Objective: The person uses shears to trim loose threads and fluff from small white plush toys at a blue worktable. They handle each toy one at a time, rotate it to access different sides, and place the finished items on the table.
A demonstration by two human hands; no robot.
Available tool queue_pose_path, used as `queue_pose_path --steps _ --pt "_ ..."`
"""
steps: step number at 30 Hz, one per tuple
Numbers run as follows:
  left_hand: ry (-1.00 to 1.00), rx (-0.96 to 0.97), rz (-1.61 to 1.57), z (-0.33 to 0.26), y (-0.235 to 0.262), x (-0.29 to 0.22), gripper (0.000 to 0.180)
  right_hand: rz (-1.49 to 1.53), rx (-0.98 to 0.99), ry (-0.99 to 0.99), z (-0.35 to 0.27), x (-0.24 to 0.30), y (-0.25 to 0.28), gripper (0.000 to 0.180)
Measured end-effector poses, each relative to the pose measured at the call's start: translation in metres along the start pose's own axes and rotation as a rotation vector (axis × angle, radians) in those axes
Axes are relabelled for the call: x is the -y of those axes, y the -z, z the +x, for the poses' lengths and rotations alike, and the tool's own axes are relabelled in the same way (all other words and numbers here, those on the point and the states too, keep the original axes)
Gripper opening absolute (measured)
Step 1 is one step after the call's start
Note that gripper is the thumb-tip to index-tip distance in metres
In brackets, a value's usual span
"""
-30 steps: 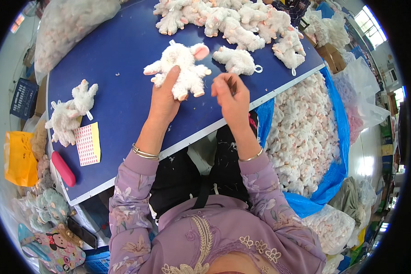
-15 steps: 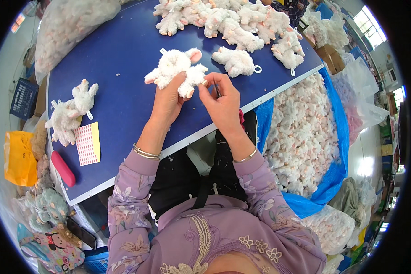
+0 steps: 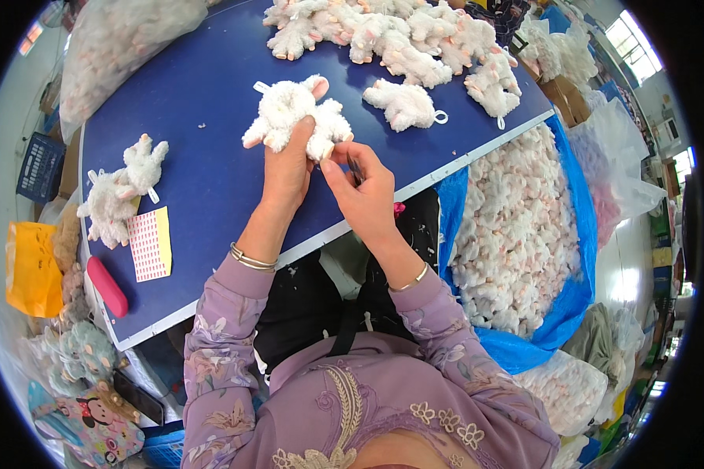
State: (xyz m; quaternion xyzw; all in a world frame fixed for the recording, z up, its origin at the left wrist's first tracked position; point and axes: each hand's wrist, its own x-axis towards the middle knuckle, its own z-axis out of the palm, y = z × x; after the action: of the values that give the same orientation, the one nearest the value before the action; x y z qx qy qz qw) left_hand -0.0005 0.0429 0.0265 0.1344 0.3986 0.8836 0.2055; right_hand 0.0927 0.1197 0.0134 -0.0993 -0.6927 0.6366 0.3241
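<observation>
My left hand (image 3: 288, 168) grips a fluffy white plush animal (image 3: 285, 109) with pink ears and a white loop, its thumb pressed on the body. At the toy's lower leg, the fingers of my right hand (image 3: 364, 187) are closed, thumb and forefinger at the foot. A thin dark metal tool (image 3: 355, 168), its kind hard to make out, is held within that right hand. Just right of the held toy lies another white plush animal (image 3: 401, 105) with a loop. Both hands are over the near part of the blue table (image 3: 211, 187).
A heap of plush animals (image 3: 383, 35) covers the table's far side. Left are two more plush toys (image 3: 109, 205), a sticker sheet (image 3: 149, 244) and a pink case (image 3: 106, 287). A blue sack (image 3: 579, 258) full of white plush pieces stands right of the table.
The plush in my left hand has shifted slightly left and turned a little. My right hand has moved down and left, from the toy's right foot to its lower foot.
</observation>
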Motion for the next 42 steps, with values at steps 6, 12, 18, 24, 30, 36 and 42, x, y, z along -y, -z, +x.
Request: queue_pose_path --steps 6,12,18,24,30,36,42 --pt "-0.112 -0.021 0.24 0.001 0.008 0.008 0.041 -0.127 0.037 -0.022 0.011 0.008 0.0 0.019" --pt "0.002 -0.06 0.154 0.002 0.009 0.008 0.034 -0.418 0.238 0.233 0.02 0.014 0.009 0.018" --pt "-0.052 -0.075 0.144 0.007 0.015 0.006 0.035 -0.59 0.458 0.42 0.023 0.028 0.017 0.018" --pt "-0.027 0.187 0.053 0.002 0.009 -0.015 0.04 -0.253 0.398 0.033 0.017 0.035 0.031 0.02" --pt "0.132 0.189 0.002 -0.005 0.012 -0.005 0.042 0.068 0.124 -0.169 0.039 0.025 0.045 0.021" --pt "0.218 0.016 0.03 -0.005 0.004 -0.01 0.045 0.009 0.12 -0.11 0.032 0.024 0.041 0.014" --pt "0.154 -0.115 0.074 -0.002 0.0 -0.002 0.046 0.035 0.002 -0.09 0.021 0.019 0.034 0.012"
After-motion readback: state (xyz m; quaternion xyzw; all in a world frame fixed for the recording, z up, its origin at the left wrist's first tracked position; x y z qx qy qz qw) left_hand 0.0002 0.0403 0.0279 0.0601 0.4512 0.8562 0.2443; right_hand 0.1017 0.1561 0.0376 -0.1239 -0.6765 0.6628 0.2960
